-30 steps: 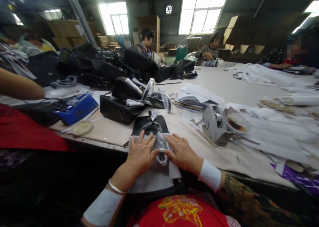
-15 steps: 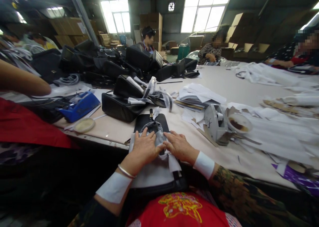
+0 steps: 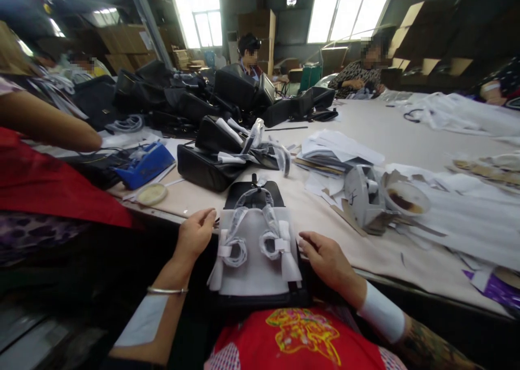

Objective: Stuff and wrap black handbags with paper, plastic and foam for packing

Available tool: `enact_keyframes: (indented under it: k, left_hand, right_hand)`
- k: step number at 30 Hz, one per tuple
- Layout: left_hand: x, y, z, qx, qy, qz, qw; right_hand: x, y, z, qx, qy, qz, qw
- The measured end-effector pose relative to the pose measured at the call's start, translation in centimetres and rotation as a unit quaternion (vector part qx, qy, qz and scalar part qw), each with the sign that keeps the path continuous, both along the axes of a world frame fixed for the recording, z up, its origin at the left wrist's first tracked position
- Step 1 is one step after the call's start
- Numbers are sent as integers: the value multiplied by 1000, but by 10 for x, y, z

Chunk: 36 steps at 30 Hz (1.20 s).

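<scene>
A black backpack (image 3: 233, 195) lies at the table's near edge, partly hanging toward my red apron. A white foam sheet (image 3: 254, 275) covers its front. On the sheet rest two plastic-wrapped straps (image 3: 268, 244), coiled and bound with white wraps, and a wrapped top handle. My left hand (image 3: 197, 232) is just off the backpack's left side, fingers and thumb pressed together; whether anything is between them is hidden. By the right side is my right hand (image 3: 328, 257), with thumb and fingers slightly apart and nothing visible in it.
Black bags (image 3: 211, 167) lie beyond, before a larger pile. A blue tape dispenser (image 3: 142, 164) and a tape roll (image 3: 151, 194) sit left; a grey dispenser (image 3: 359, 199) and a paper stack (image 3: 335, 148) sit right. A person's arm (image 3: 52, 115) reaches in at left. Other people are across the table.
Both hands have lifted off the wrapped straps and parted to either side of the backpack. The foam sheet and both coiled straps are now uncovered. My view has shifted slightly left.
</scene>
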<state>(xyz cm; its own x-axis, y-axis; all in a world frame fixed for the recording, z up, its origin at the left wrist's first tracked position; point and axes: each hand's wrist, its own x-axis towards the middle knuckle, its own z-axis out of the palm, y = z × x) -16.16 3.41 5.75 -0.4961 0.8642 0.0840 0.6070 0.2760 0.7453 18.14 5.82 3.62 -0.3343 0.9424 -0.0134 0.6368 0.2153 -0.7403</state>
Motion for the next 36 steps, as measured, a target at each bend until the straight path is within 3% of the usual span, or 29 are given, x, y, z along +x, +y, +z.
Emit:
enact_keyframes:
  k: [5,8,12,17,21,26,29,33,36]
  left_hand:
    - [16,-21,-21,-54,82,-20,995]
    - [18,-46,-41,-95,-48,-12,994]
    - [16,-66,-69,-124,-299,-41,945]
    - [17,-70,-81,-100,-331,-34,938]
    - [20,-75,-70,-136,-365,-98,916]
    - [28,-67,-45,-126,-262,-96,952]
    - [33,-64,-31,-124,-249,-72,958]
    - [35,-67,-10,-134,-309,-93,937]
    - [30,-64,18,-115,-352,-120,921]
  right_hand:
    - [3,-25,-1,-47,-69,24,996]
    - [7,-36,-4,-57,-72,15,996]
    - [6,-41,-5,-68,-102,40,992]
    - [8,-40,-6,-72,-88,69,991]
    - [16,-39,-6,-79,-43,69,994]
    - [18,-36,-4,-130,3,38,991]
    - [19,-37,-7,-136,20,27,990]
    - [23,-40,-12,-157,57,9,986]
    - [21,-42,-7,-195,105,17,975]
